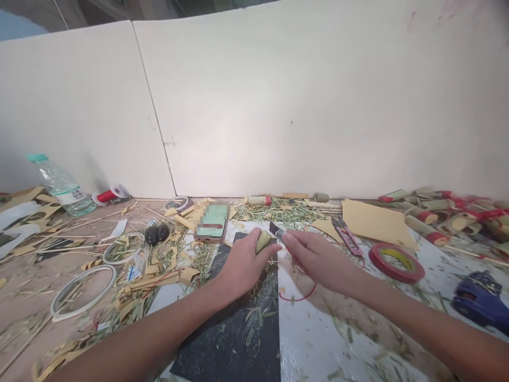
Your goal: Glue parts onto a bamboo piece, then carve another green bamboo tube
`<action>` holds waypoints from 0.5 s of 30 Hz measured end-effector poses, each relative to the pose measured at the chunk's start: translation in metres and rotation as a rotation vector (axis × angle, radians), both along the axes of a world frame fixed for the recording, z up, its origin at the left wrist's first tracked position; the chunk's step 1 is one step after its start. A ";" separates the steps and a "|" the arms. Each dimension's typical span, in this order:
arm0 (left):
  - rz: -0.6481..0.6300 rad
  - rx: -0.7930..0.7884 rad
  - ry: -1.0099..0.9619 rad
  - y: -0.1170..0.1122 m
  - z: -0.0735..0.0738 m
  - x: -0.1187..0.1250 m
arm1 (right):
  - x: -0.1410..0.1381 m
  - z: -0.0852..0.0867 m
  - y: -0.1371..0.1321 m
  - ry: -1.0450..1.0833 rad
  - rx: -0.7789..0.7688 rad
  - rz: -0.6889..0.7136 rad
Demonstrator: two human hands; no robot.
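Note:
My left hand [243, 263] is closed around a short green bamboo piece [263, 241], pressing it down on a dark mat [242, 339]. Right beside it, my right hand [314, 257] is closed on a small knife [277, 231] whose dark blade tip touches the top of the bamboo piece. A thin red thread [299, 295] loops on the white surface below my right hand. Green shavings lie scattered around both hands.
A phone [212, 221] lies just behind my hands. To the right are red snips [347, 236], a red tape roll [396, 262], yellow paper [371, 222], bamboo tubes [427, 212] and a blue tool [479, 298]. Left: white rings [82, 285], a water bottle [59, 184]. White boards wall off the back.

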State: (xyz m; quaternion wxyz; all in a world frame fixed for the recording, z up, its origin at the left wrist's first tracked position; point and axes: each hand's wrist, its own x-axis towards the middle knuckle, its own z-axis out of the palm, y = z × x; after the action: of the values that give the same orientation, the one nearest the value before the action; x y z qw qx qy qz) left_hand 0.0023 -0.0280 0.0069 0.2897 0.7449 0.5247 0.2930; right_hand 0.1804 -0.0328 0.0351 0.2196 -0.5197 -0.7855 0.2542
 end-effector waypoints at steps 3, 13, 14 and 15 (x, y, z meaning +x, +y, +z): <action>0.001 0.000 0.000 0.001 0.001 -0.001 | 0.001 -0.001 0.003 0.027 0.005 0.019; -0.054 0.014 0.060 0.001 -0.002 -0.001 | 0.005 0.004 0.000 -0.071 -0.167 0.160; -0.054 0.019 0.066 0.001 -0.002 -0.001 | 0.004 0.004 0.000 -0.073 -0.158 0.159; -0.051 0.024 0.075 0.001 -0.002 -0.001 | 0.004 0.003 0.000 -0.072 -0.144 0.153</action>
State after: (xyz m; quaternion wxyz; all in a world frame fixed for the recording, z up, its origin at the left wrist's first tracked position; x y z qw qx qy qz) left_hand 0.0016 -0.0274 0.0050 0.2681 0.7719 0.5125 0.2638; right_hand 0.1841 -0.0332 0.0380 0.1335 -0.4815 -0.8100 0.3071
